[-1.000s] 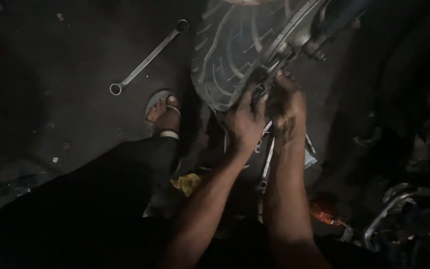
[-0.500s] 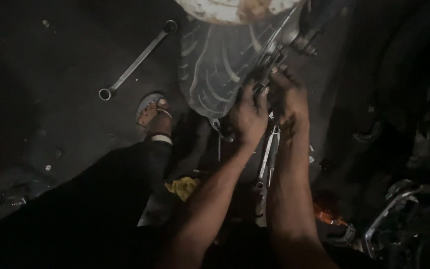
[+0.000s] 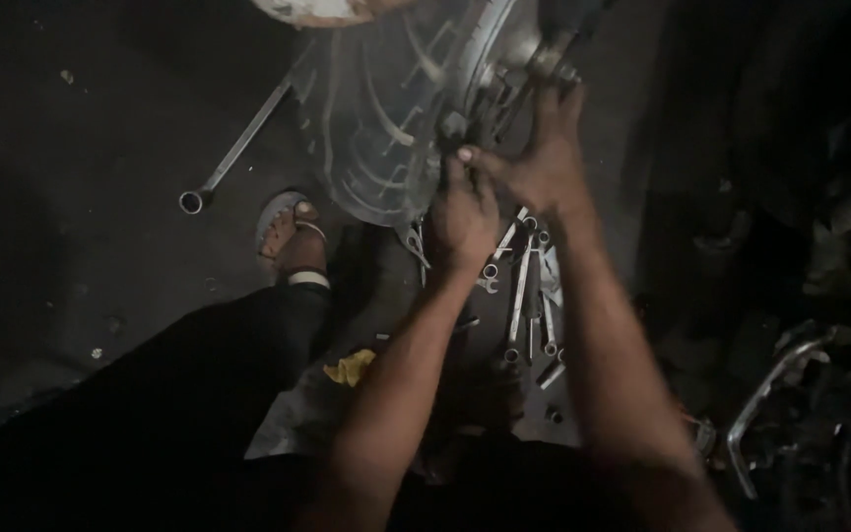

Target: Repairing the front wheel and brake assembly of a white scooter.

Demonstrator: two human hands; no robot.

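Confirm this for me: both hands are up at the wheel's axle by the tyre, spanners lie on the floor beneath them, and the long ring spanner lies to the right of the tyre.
One detail is off. In the head view the long ring spanner lies to the left of the tyre, not the right. The rest holds: left hand and right hand are at the axle, with spanners on the floor beneath them.

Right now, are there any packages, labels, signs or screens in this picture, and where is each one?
None are in view. Both hands work at the dim metal wheel; loose wrenches lie on the dark floor below them, and a crumpled yellow rag lies near the knee.
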